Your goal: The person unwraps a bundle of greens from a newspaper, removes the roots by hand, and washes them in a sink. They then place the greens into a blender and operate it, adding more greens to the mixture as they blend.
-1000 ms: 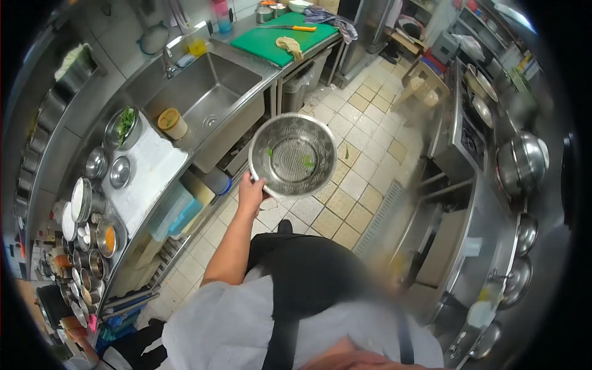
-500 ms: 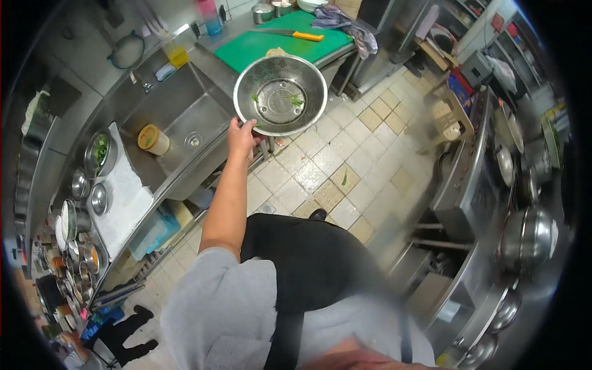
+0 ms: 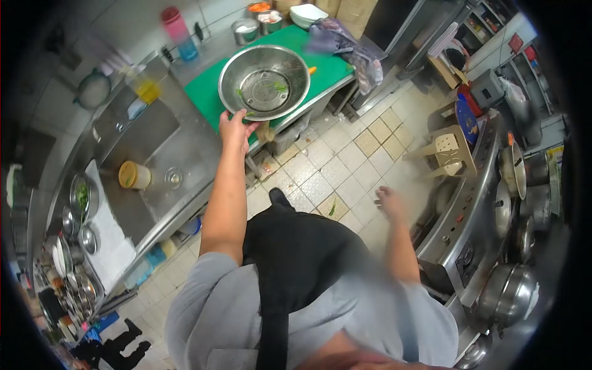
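L hand (image 3: 237, 130) gripping metal bowl (image 3: 246, 73) w/ green bits (image 3: 280, 87) — R hand (image 3: 388, 201) loosely open

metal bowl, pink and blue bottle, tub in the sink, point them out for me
Metal bowl (image 3: 264, 91): head view, inside, on its bottom.
Bottle (image 3: 180, 35): head view, middle of its side.
Tub (image 3: 142, 177): head view, on its pale side, beside the lid.

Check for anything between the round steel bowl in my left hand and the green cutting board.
An orange handle shows right of the bowl, a beige cloth by its near rim; both may obstruct. The bowl hides the board beneath.
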Demonstrator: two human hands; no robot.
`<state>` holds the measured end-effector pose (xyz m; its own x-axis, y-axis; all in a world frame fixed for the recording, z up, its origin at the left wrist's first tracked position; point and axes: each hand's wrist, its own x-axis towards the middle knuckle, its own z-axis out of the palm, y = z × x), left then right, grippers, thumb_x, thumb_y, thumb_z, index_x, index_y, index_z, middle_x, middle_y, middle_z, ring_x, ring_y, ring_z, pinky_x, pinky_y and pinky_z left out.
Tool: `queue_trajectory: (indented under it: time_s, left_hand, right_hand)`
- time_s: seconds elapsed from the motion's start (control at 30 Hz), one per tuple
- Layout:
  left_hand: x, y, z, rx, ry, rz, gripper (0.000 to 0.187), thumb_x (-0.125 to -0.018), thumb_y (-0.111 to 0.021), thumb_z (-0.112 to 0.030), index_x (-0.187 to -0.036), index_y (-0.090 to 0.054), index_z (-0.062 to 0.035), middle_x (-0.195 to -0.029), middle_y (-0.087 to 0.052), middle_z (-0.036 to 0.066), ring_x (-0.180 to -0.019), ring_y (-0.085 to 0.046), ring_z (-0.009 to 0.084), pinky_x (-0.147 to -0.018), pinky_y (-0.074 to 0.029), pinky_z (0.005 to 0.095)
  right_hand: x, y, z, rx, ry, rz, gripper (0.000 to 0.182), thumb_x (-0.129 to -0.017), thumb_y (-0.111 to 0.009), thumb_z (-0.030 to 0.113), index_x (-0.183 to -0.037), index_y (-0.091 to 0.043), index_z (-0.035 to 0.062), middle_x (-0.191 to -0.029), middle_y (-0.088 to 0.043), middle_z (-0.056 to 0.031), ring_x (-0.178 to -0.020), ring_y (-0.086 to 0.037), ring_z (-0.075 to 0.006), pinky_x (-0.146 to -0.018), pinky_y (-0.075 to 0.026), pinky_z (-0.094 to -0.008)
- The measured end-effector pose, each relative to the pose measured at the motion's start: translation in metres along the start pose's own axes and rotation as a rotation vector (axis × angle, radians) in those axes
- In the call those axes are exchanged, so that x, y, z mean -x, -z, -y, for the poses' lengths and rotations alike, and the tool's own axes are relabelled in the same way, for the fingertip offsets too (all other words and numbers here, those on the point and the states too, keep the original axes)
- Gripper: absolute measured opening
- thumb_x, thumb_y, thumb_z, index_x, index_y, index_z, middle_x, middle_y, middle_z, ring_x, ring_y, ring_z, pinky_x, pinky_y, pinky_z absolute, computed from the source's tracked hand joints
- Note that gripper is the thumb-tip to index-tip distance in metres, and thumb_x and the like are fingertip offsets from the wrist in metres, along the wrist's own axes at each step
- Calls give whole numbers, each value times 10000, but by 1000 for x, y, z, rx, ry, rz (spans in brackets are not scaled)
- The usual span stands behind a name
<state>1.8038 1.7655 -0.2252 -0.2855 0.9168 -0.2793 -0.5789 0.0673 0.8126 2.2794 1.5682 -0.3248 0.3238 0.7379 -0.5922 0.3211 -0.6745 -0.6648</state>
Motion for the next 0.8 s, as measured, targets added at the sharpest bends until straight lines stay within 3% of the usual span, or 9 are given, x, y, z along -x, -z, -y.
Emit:
queue_trajectory:
  time_s: [0.1, 0.17, 0.23, 0.27, 0.37, 0.4, 0.5, 0.63, 0.8]
  left_hand:
    - [-36, -23, 13, -19, 30, -62, 449, -943, -586, -56, -1331, -379, 36, -1260, -552, 237, -1016, -666, 404, -857, -605, 529]
    - [-56, -27, 22, -55, 39, -89, 433, -946, -607, -83, -1317, -406, 15, -1248, -567, 225, -1016, -671, 378, -852, -600, 497]
    - [-69, -29, 25, -49, 49, -65, 428, -948, -617, -96, -1311, -413, 4, -1246, -571, 222, -1016, -673, 368, -851, -597, 478]
    - [-81, -22, 30, -21, 59, -28, 617, -962, -653, -127, -1435, -281, 11, -1333, -501, 257, -1057, -646, 401, -862, -588, 515]
    - [-90, -23, 40, 8, 1, -123, 619, -987, -645, -208, -1439, -280, 4, -1356, -486, 245, -1050, -644, 393, -889, -582, 501]
    - [-86, -27, 39, -15, -13, -115, 637, -1006, -624, -304, -1449, -282, 0, -1372, -478, 219, -1042, -643, 401, -914, -574, 484]
    - [-72, -50, 42, 3, -78, -303, 627, -1012, -606, -351, -1445, -304, -12, -1373, -477, 198, -1044, -639, 402, -894, -579, 471]
    - [-46, -73, 54, -43, -234, -520, 610, -1013, -601, -374, -1431, -329, -23, -1370, -483, 192, -1000, -659, 399, -839, -593, 439]
    - [-17, -139, 78, -129, -301, -648, 522, -1034, -568, -338, -1424, -372, -52, -1315, -547, 166, -905, -701, 334, -800, -598, 400]
  right_hand:
    - [-29, -25, 25, -53, 16, 151, 456, -972, -667, 252, -1336, -569, -5, -1110, -697, -104, -869, -700, -194, -718, -552, -332]
    - [-47, -28, 32, -93, 19, 158, 444, -943, -701, 251, -1301, -606, 7, -1054, -715, -105, -812, -691, -187, -657, -537, -336]
    - [-70, -20, 56, -75, 40, 142, 433, -948, -697, 257, -1290, -616, 5, -1061, -714, -101, -840, -690, -187, -702, -544, -337]
    - [-83, -13, 65, -56, 44, 136, 428, -950, -695, 260, -1285, -621, 4, -1065, -714, -99, -854, -690, -187, -724, -547, -337]
    - [-160, 6, 98, -2, 280, 50, 442, -938, -707, 267, -1278, -625, -2, -1082, -721, -128, -905, -701, -235, -807, -555, -348]
    - [-181, 10, 122, 95, 389, -27, 467, -918, -725, 263, -1286, -619, -5, -1101, -716, -156, -948, -697, -273, -854, -547, -360]
    - [-235, 25, 220, 184, 608, -144, 579, -850, -782, 267, -1330, -587, 7, -1262, -644, -244, -1143, -635, -369, -995, -495, -405]
    - [-312, 24, 325, 282, 1016, -346, 703, -804, -812, 294, -1396, -532, 39, -1495, -447, -261, -1357, -429, -454, -1140, -350, -477]
    - [-382, 14, 399, 503, 1075, -303, 509, -811, -774, 242, -1266, -638, 60, -1487, -474, -217, -1377, -397, -468, -1159, -324, -480]
